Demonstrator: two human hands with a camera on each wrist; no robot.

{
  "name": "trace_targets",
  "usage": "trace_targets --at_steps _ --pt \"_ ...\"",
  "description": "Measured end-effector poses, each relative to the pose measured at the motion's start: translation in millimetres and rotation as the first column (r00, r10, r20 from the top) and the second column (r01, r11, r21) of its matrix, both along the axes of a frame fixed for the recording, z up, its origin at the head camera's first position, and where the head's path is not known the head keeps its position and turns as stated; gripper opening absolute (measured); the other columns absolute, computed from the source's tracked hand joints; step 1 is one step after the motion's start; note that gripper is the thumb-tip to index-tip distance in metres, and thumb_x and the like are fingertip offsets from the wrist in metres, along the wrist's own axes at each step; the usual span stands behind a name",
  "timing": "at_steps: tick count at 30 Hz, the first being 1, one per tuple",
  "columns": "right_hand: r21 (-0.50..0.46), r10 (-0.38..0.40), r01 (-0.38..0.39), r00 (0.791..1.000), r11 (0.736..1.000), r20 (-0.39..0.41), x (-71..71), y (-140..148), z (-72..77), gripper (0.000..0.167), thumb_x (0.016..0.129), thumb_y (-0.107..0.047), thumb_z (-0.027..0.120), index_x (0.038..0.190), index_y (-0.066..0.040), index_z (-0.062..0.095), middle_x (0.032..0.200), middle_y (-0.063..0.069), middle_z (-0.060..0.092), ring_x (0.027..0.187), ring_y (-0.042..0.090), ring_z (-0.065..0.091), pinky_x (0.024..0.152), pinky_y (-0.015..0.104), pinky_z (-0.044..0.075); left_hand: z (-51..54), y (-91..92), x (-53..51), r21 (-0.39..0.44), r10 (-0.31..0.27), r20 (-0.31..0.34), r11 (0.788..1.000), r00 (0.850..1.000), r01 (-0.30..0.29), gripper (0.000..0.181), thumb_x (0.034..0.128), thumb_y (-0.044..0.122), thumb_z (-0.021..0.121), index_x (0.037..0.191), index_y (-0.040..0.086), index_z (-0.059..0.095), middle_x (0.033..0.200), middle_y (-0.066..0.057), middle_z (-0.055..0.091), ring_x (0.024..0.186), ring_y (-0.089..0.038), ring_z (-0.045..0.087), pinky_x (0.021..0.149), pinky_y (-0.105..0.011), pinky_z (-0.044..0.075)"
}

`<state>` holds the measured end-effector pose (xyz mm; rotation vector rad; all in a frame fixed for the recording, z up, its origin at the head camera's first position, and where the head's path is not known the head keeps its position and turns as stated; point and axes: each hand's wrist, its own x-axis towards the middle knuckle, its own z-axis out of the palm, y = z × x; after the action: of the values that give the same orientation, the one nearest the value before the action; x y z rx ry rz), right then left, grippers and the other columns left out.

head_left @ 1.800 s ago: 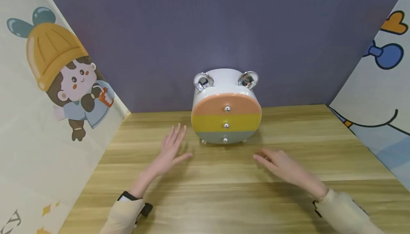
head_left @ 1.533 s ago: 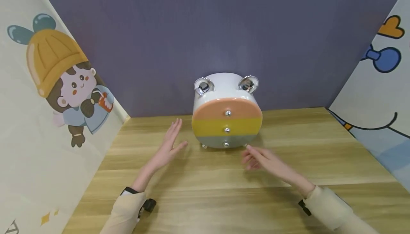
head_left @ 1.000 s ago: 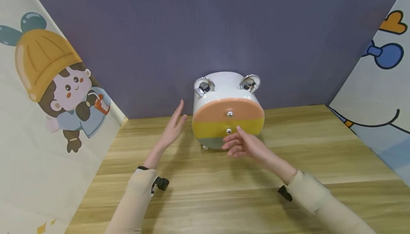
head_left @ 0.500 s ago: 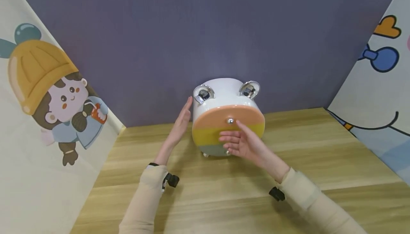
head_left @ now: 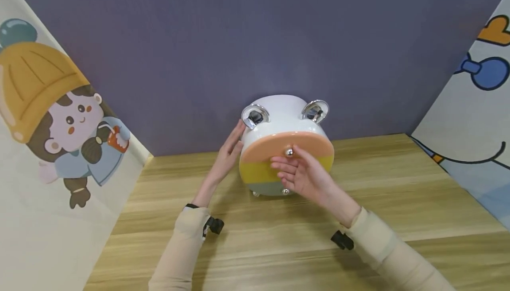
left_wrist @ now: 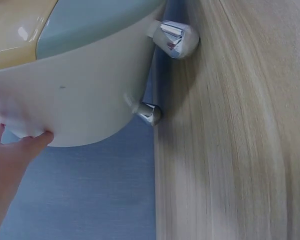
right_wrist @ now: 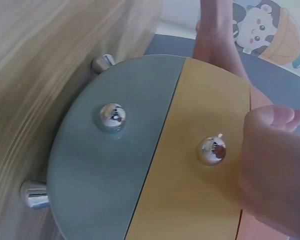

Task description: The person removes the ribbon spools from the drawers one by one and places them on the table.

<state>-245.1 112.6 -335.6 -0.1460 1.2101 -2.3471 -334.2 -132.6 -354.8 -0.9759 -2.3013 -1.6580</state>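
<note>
The three-drawer cabinet, white-bodied and oval-fronted, is standing on the wood-grain desk just right of the frame's centre in the head view, lying between the two hands. The left hand is resting against the cabinet's left flank, its fingers extending upward toward the left chrome ear; in the left wrist view, its fingertips are touching the white side at the lower left. The right hand is hovering across the front, covering part of the yellow drawer; its thumb and fingers are lying narrowly apart around the silver top knob of the peach drawer, and whether they are gripping it cannot be told. The silver middle knob is showing ungripped right of centre in the right wrist view.
</note>
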Motion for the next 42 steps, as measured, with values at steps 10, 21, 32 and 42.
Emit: trace_targets --at_steps 10,21,32,42 --pt "-0.121 -0.084 0.091 0.994 0.988 0.066 3.7 -5.9 7.9 0.039 0.107 -0.039 0.040 0.103 -0.011 0.067 0.095 -0.003 0.075 0.080 0.005 0.062 0.069 0.016 0.047 -2.0 -1.9 -1.9 0.065 -0.038 0.028 0.997 0.999 0.037 0.074 0.0979 0.049 0.046 0.153 0.003 0.032 0.167 -0.012 0.017 0.155 -0.033 0.015 0.124 -0.054 0.021" --pt "-0.129 -0.109 0.120 0.990 0.984 0.089 7.1 -5.7 9.2 0.036 0.107 -0.037 0.041 0.102 -0.011 0.065 0.094 -0.004 0.073 0.081 0.004 0.063 0.069 0.016 0.047 -20.7 -2.9 -19.3 0.054 -0.037 0.017 0.998 0.999 0.036 0.064 0.1014 0.045 0.045 0.156 0.014 0.032 0.168 0.001 0.016 0.156 -0.023 0.012 0.126 -0.050 0.017" --pt "-0.136 -0.088 0.098 0.993 0.986 0.076 16.1 -4.4 6.0 0.034 0.107 -0.037 0.041 0.101 -0.012 0.065 0.095 -0.004 0.072 0.081 0.004 0.063 0.069 0.016 0.047 -22.4 -4.2 -22.2 0.042 -0.038 0.043 0.998 0.998 0.037 0.060 0.1038 0.036 0.044 0.156 0.011 0.030 0.168 -0.003 0.013 0.157 -0.024 0.010 0.126 -0.051 0.015" --pt "-0.127 -0.041 0.047 0.998 0.991 0.055 30.1 -1.7 3.1 0.033 0.108 -0.036 0.040 0.099 -0.016 0.065 0.095 -0.005 0.071 0.083 0.005 0.062 0.072 0.018 0.047 -2.3 -2.3 -2.3 0.060 -0.048 0.056 0.997 0.997 0.045 0.064 0.1024 0.037 0.047 0.153 0.002 0.032 0.167 -0.013 0.016 0.156 -0.032 0.012 0.126 -0.053 0.016"
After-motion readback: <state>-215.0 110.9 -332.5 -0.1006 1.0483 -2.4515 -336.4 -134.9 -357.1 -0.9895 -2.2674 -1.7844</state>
